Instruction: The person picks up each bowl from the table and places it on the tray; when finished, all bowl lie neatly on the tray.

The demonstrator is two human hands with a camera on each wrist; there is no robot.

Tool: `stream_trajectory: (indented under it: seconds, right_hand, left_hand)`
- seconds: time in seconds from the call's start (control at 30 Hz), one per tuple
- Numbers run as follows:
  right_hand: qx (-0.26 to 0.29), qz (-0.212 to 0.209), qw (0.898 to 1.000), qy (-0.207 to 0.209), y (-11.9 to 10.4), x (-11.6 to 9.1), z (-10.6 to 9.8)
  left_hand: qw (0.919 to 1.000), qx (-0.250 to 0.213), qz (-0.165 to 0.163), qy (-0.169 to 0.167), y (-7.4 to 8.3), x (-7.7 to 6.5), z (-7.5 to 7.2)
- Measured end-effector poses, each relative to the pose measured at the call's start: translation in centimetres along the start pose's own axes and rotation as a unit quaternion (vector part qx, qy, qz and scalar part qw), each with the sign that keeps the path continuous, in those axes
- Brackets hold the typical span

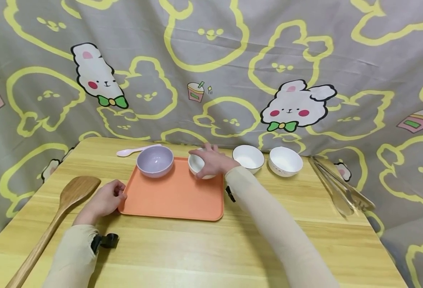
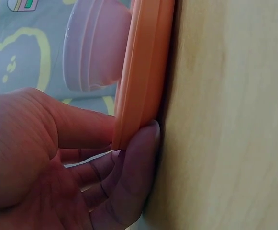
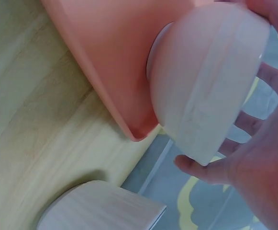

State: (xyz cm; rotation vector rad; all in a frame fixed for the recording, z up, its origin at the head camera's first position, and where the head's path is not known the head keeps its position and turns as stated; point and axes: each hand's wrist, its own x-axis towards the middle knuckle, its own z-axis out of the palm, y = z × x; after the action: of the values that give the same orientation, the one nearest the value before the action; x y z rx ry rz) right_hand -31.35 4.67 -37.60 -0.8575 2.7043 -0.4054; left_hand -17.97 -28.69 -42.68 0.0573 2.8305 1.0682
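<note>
On the wooden table lies an orange tray (image 1: 172, 200), its left edge pinched by my left hand (image 1: 105, 198). In the left wrist view the thumb (image 2: 88, 127) is against the tray's rim and a finger (image 2: 141, 167) reaches beneath it. My right hand (image 1: 215, 160) spans a white bowl (image 1: 196, 163) at the tray's back right, gripping it by the rim; the right wrist view shows the bowl's side (image 3: 201, 81) and base against the tray. A lavender bowl (image 1: 155, 161) stands upright on the tray's back left.
Two more white bowls (image 1: 248, 158) (image 1: 285, 161) stand right of the tray. A pink spoon (image 1: 126, 152) lies behind the lavender bowl. At left is a wooden spatula (image 1: 76, 192); at far right, several metal utensils (image 1: 341, 188). A patterned curtain (image 1: 226, 80) hangs behind the table.
</note>
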Motion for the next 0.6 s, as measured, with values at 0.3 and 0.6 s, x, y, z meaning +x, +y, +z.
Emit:
stream_trajectory:
  seconds: [0.3,0.6]
  right_hand:
    - [-0.007,-0.008,1.0,0.017,0.3,-0.7,-0.2]
    - [0.02,-0.026,0.999,0.04,0.8,-3.4,-1.5]
  left_hand:
    - [0.9999,-0.014,-0.005,-0.004,-0.1,-0.2,0.1]
    - [0.9993,-0.037,-0.005,-0.007,0.0,-0.3,0.1]
